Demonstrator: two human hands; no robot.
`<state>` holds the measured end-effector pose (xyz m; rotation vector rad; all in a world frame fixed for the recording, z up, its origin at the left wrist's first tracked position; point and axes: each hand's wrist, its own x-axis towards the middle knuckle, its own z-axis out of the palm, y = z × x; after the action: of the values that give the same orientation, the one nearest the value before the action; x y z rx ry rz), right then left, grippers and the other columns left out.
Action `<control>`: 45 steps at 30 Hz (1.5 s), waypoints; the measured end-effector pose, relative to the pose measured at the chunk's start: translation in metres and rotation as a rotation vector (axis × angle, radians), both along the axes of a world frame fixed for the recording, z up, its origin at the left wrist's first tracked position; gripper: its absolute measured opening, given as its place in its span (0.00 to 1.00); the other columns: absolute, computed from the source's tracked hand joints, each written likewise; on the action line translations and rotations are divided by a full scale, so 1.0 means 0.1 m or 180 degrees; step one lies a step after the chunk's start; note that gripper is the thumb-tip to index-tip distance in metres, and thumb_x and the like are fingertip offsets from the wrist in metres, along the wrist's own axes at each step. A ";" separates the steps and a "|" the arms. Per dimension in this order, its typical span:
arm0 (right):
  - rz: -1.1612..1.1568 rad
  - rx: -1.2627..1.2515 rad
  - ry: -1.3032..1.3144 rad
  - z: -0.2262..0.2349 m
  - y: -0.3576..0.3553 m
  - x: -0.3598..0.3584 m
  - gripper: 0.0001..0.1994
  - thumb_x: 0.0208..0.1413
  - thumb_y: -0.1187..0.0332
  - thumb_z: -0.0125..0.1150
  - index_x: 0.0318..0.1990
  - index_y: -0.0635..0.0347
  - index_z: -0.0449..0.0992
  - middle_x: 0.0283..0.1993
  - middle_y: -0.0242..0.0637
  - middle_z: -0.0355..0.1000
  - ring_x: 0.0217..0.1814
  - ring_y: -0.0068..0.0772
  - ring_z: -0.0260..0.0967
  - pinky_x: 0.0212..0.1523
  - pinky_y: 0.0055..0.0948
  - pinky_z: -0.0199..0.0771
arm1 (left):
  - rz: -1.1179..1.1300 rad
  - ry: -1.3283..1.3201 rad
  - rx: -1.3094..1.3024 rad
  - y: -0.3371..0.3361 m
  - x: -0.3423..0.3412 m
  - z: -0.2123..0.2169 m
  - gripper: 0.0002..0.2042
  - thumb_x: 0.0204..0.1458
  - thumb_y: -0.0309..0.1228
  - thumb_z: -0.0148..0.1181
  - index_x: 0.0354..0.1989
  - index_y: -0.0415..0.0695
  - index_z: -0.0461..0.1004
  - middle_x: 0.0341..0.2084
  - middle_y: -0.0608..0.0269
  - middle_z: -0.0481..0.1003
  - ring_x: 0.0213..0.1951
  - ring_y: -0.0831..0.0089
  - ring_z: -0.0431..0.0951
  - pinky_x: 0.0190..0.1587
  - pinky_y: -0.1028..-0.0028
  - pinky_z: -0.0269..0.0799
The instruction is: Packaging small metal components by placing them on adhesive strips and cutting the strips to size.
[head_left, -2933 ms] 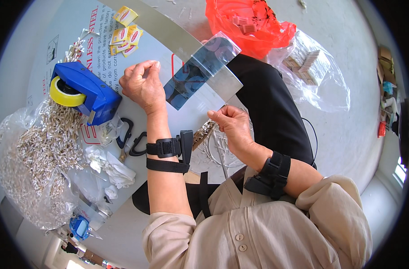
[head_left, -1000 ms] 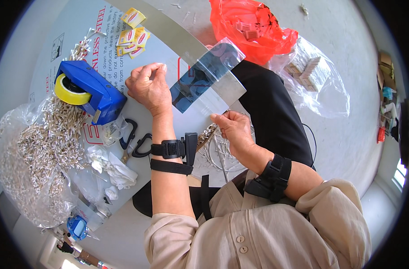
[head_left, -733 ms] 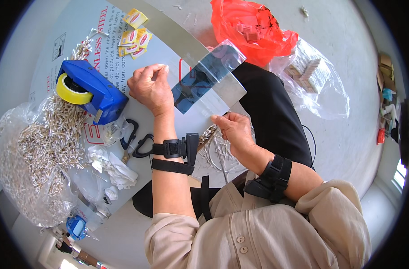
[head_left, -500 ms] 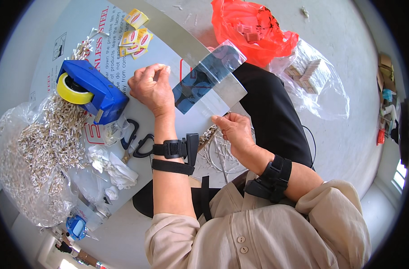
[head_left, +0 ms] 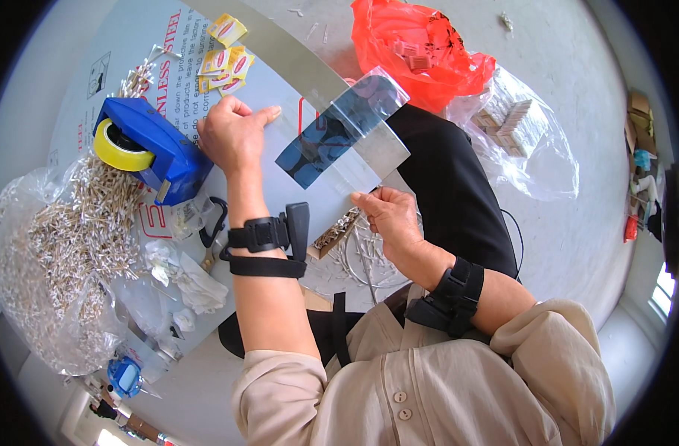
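Left hand (head_left: 232, 134) palm-down on the metal table (head_left: 79, 44), knuckles bent, fingers loosely together, holding nothing; it presses the sheet just left of the clear plastic bag (head_left: 339, 137). Right hand (head_left: 388, 215) pinches the bag's near edge, thumb against fingers. The bag lies flat at the table's edge and reads blue-dark in the middle. Black strap bands on both wrists. Blue tape dispenser (head_left: 150, 149) with yellow roll sits just left of the left hand. Small yellow labels (head_left: 224, 52) sit beyond it. Orange plastic bag (head_left: 421, 48) on the floor, clear bag of small pale boxes (head_left: 518, 134) beside it. Heap of small metal parts (head_left: 64, 238) in clear plastic, far left.
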<state>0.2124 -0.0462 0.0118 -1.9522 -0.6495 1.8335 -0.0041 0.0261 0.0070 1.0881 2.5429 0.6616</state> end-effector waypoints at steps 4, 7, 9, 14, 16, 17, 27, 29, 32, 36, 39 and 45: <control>-0.0036 0.0039 -0.0010 0.01 0.01 -0.01 0.13 0.44 0.71 0.67 0.17 0.59 0.67 0.18 0.27 0.64 0.21 0.18 0.54 0.22 0.24 0.54 | 0.0155 -0.0163 -0.0509 0.10 -0.03 0.17 0.17 0.31 0.41 0.72 0.15 0.44 0.70 0.16 0.57 0.73 0.25 0.57 0.73 0.28 0.63 0.66; -0.0007 0.0021 0.0010 0.00 0.00 -0.02 0.13 0.44 0.71 0.67 0.17 0.59 0.67 0.18 0.27 0.64 0.22 0.18 0.55 0.22 0.24 0.55 | 0.0297 0.0136 -0.0142 0.06 -0.11 0.05 0.13 0.37 0.38 0.68 0.18 0.43 0.72 0.17 0.56 0.73 0.22 0.58 0.73 0.27 0.62 0.67; 0.0004 0.0026 0.0071 0.02 -0.01 -0.04 0.13 0.44 0.71 0.67 0.17 0.59 0.67 0.18 0.27 0.64 0.22 0.18 0.55 0.22 0.24 0.55 | 0.0056 -0.0057 0.0430 -0.10 -0.17 -0.09 0.10 0.41 0.36 0.65 0.22 0.42 0.73 0.21 0.56 0.75 0.26 0.58 0.74 0.30 0.63 0.68; -0.0027 0.0035 0.0083 -0.04 0.01 0.04 0.13 0.45 0.71 0.66 0.17 0.59 0.67 0.18 0.27 0.64 0.21 0.18 0.54 0.22 0.24 0.55 | -0.1851 0.1095 0.0604 -0.41 0.22 -0.05 0.26 0.53 0.44 0.52 0.58 0.43 0.61 0.59 0.56 0.60 0.61 0.58 0.57 0.58 0.55 0.53; -0.0024 0.0036 0.0075 -0.01 0.01 0.02 0.12 0.44 0.71 0.66 0.17 0.59 0.67 0.18 0.27 0.64 0.21 0.18 0.54 0.22 0.24 0.54 | -0.1965 0.1138 0.0387 -0.55 0.32 -0.02 0.30 0.53 0.50 0.48 0.61 0.45 0.57 0.62 0.58 0.55 0.63 0.60 0.53 0.60 0.51 0.48; -0.0032 0.0042 0.0059 0.00 0.01 0.02 0.12 0.44 0.72 0.66 0.17 0.59 0.67 0.18 0.27 0.64 0.21 0.18 0.54 0.22 0.24 0.54 | -0.2088 0.1172 0.0177 -0.59 0.35 -0.03 0.34 0.53 0.56 0.43 0.64 0.46 0.53 0.65 0.60 0.51 0.66 0.61 0.49 0.62 0.48 0.43; 0.0133 0.0132 -0.0038 -0.03 -0.02 0.03 0.12 0.44 0.72 0.66 0.18 0.59 0.68 0.18 0.27 0.63 0.20 0.17 0.53 0.20 0.24 0.52 | -0.2390 0.1289 -0.0206 -0.69 0.24 -0.07 0.37 0.51 0.63 0.36 0.66 0.54 0.49 0.66 0.62 0.49 0.66 0.61 0.47 0.64 0.47 0.36; 0.0142 0.0255 -0.0002 -0.04 -0.03 0.04 0.12 0.44 0.72 0.67 0.18 0.60 0.68 0.18 0.26 0.63 0.20 0.17 0.53 0.20 0.24 0.52 | -0.2500 0.1396 -0.0276 -0.70 0.25 -0.06 0.36 0.51 0.63 0.36 0.66 0.58 0.49 0.66 0.61 0.47 0.67 0.59 0.46 0.63 0.45 0.36; 0.0235 0.0301 -0.0033 -0.07 -0.04 0.05 0.11 0.46 0.69 0.68 0.21 0.61 0.70 0.17 0.27 0.63 0.17 0.16 0.52 0.17 0.19 0.51 | -0.2607 0.1383 -0.0371 -0.73 0.25 -0.01 0.35 0.50 0.63 0.36 0.66 0.62 0.49 0.67 0.61 0.44 0.67 0.58 0.45 0.63 0.43 0.35; 0.0217 0.0294 -0.0023 -0.06 -0.04 0.06 0.11 0.45 0.69 0.68 0.21 0.61 0.70 0.17 0.27 0.63 0.17 0.16 0.53 0.17 0.19 0.51 | -0.2692 0.1361 -0.0435 -0.77 0.29 0.02 0.35 0.50 0.64 0.36 0.66 0.62 0.49 0.67 0.61 0.43 0.67 0.59 0.44 0.63 0.42 0.35; 0.0106 0.0241 0.0050 -0.03 -0.03 0.05 0.11 0.43 0.73 0.67 0.19 0.60 0.68 0.18 0.25 0.62 0.20 0.16 0.53 0.19 0.22 0.51 | -0.2776 0.1350 -0.0444 -0.81 0.31 0.04 0.35 0.50 0.62 0.38 0.66 0.63 0.49 0.67 0.61 0.43 0.67 0.59 0.44 0.63 0.42 0.35; 0.0068 0.0270 0.0104 -0.03 -0.04 0.05 0.11 0.43 0.73 0.67 0.19 0.60 0.69 0.19 0.26 0.63 0.21 0.16 0.54 0.20 0.22 0.53 | -0.2813 0.1050 -0.0390 -0.96 0.50 0.06 0.35 0.48 0.59 0.46 0.66 0.65 0.48 0.67 0.63 0.43 0.67 0.61 0.44 0.63 0.42 0.35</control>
<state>0.2170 -0.0498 0.0089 -1.8642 -0.7286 1.8161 0.0463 -0.0696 0.0127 2.1739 1.9445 0.0855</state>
